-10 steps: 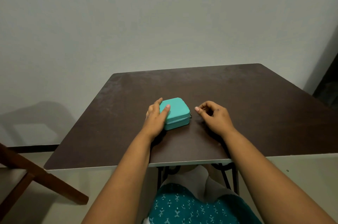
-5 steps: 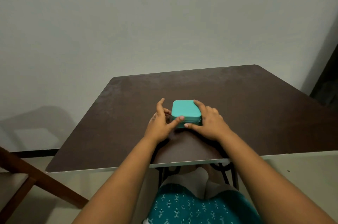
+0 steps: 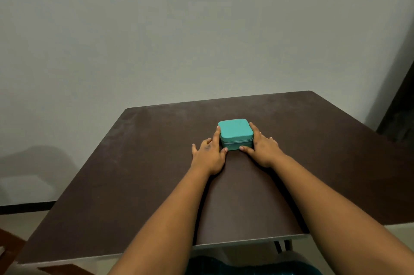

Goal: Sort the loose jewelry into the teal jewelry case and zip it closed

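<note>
Where the fingers meet the teal jewelry case (image 3: 235, 133), contact is on both flanks: the left hand (image 3: 209, 155) lays its straight forefinger along the case's left side wall with the thumb tip touching the near left corner, the remaining fingers spread apart and flat on the surface beside it; the right hand (image 3: 262, 147) mirrors this, forefinger extended along the right wall and thumb tip against the near right corner. Neither hand curls round the case; the fingers are straight and press inward, bracketing it between them. Between the two thumbs the near face of the case shows a thin horizontal zipper seam dividing lid from base, and the seam reads as closed along the visible front. Its form is a squat square box with well-rounded corners and a smooth matte covering. It sits flat on the dark brown table (image 3: 134, 173), whose top is a plain matte board with faint pale scuffing beyond the fingertips and a thin light edge along the near side. Outward from the wrists, both bare forearms run back toward the camera. Behind the table stands a plain pale wall (image 3: 156, 28); a reddish wooden frame (image 3: 9, 250) shows low on the left hand's side.
</note>
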